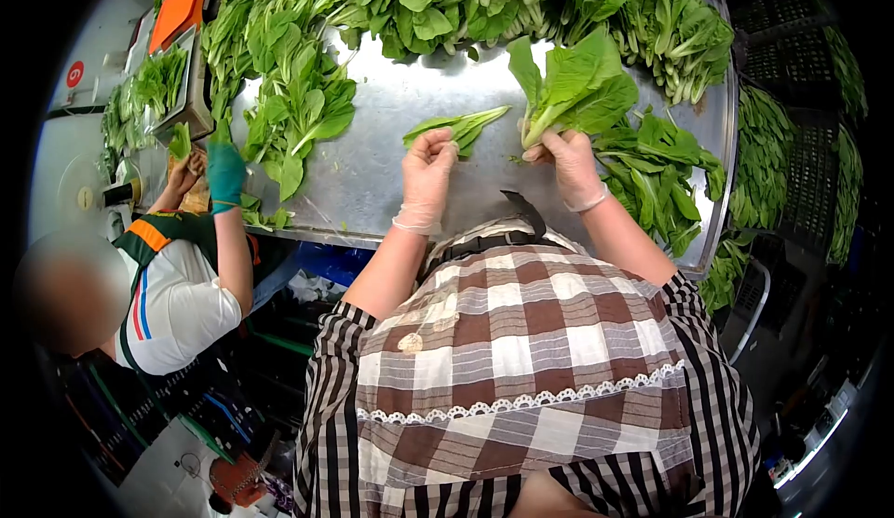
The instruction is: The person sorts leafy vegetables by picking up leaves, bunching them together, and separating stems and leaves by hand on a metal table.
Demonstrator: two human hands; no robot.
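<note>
My right hand (570, 166), in a clear thin glove, is closed around the stem end of a leafy green (579, 85) with broad leaves pointing up and away from me. My left hand (428, 171), gloved the same way, has its fingers curled in a pinch. Just beyond its fingertips a small loose leafy stalk (466, 129) lies on the metal table (396, 85). Whatever the left fingers hold, if anything, is hidden. To the right of my right hand is a pile of greens (656, 178).
A long heap of greens (447, 1) lines the table's far side, and another pile (298, 99) lies at left. A co-worker (177, 304) with a green glove stands at left beside a scale (191, 85). Black crates (805, 173) with greens stand at right.
</note>
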